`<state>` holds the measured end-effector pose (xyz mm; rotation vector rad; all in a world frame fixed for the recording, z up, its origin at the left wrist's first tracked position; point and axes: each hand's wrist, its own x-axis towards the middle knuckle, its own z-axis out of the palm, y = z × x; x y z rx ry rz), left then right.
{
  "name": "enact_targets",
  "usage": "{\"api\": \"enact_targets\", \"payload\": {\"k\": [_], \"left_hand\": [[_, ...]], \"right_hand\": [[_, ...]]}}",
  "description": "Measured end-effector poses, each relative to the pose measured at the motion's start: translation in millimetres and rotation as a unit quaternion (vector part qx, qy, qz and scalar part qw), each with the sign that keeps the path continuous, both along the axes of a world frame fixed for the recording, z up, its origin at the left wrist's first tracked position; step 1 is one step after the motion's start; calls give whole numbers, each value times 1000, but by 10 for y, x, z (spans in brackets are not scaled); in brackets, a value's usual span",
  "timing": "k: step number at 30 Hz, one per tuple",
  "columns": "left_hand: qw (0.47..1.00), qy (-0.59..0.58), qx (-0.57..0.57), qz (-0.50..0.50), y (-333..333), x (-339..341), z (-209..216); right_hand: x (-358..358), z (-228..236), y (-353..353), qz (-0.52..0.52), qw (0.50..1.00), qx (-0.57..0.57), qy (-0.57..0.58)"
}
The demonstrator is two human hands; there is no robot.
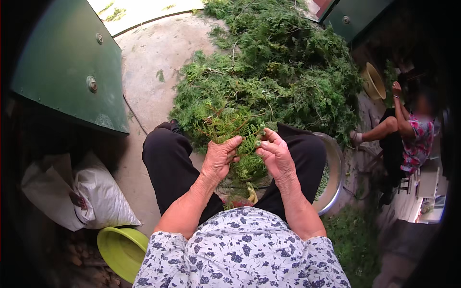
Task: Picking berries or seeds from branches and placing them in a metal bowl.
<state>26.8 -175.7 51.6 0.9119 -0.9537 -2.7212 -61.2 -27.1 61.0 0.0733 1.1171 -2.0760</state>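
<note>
nearest the camera: the flower-printed shirt (242,249). in front of it, one evergreen sprig (236,128) lies between two hands, its stem slanting toward the upper right from the left hand (221,157), which pinches it between thumb and fingers. the right hand (276,154), partly closed, is nearer the small green cones (262,135); whether it grips any cannot be told. outward: one branch heap (288,77), one metal basin (337,180), one yellow-green basin (108,249), one tan basin (374,81), one co-worker (418,139).

Evergreen sprig (247,146) between two hands.
Left hand (220,156) grips the sprig; right hand (277,156) touches its right edge; branch heap (273,72) lies beyond.
</note>
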Motion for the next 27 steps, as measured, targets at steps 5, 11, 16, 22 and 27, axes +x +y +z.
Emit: {"api": "enact_targets", "payload": {"k": [5,11,16,22,27], "left_hand": [[999,3,-9,-39,34,-17,6],[995,-20,-76,-54,86,-12,142],[993,46,-73,-75,169,-24,216],[990,9,-129,-56,82,129,212],[999,3,-31,43,-153,-31,182]], "right_hand": [[-7,75,-38,-14,998,-53,13],[-45,99,-153,-72,829,270,484],[-65,299,-114,-161,745,304,571],[-717,324,583,-310,815,301,386],[-791,234,1537,-352,737,443,369]]}}
